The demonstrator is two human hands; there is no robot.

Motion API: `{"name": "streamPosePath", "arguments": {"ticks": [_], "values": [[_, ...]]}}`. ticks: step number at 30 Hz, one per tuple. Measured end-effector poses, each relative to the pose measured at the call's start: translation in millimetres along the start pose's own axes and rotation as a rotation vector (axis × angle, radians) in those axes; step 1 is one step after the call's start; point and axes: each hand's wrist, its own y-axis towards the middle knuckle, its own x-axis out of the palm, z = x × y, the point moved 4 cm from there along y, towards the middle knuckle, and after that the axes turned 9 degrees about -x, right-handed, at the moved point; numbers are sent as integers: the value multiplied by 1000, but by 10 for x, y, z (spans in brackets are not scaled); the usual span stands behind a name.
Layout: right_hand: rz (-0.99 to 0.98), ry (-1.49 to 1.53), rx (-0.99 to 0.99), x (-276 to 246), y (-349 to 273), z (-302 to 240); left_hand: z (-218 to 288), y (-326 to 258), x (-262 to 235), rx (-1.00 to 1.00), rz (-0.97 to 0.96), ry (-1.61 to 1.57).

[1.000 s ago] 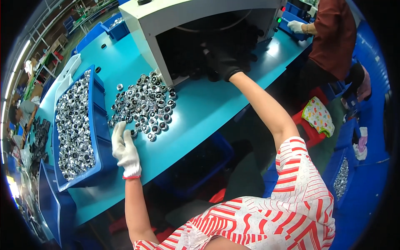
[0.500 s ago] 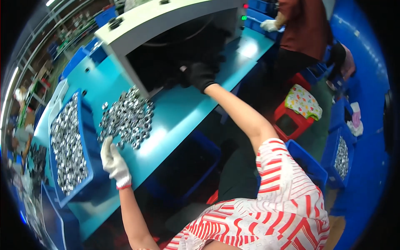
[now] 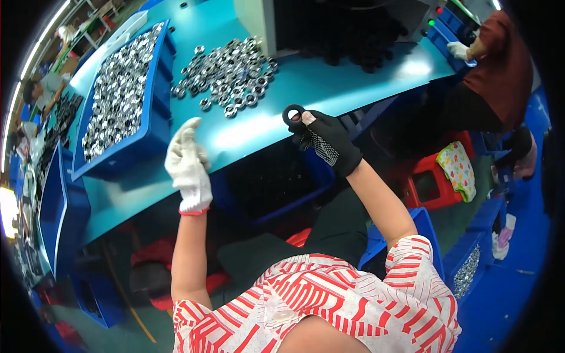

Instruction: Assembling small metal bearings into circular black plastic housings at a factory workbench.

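Observation:
My right hand, in a black glove with white grip dots and a bare thumb tip, pinches a black ring just over the front edge of the turquoise table. My left hand, in a white knit glove with a red cuff, is raised at the table edge, its fingers stretched upward and nothing visible in it. Beyond it lies a loose pile of shiny silver ring-shaped parts. A blue bin full of similar silver parts stands left of the pile.
A grey machine housing has a heap of black parts in its dark opening. Another person works at the right. A red stool with a patterned cloth and more blue bins surround the table.
My right hand has come back from the machine's opening toward me, with a black ring now visible in its fingers. My left hand has shifted away from the silver pile. The view has turned.

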Motion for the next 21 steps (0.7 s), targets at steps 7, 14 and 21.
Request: {"name": "streamPosePath", "arguments": {"ticks": [7,14,21], "values": [[-124,-1,127,470,-396,315,-193,-809,21,-231,-261,-8],[-228,-40,152,661,-641,566,-522,-1021,-21,-486,-375,-155],[-193,21,274,683,-762,815,-599,-1119,-158,-501,-232,4]]}}
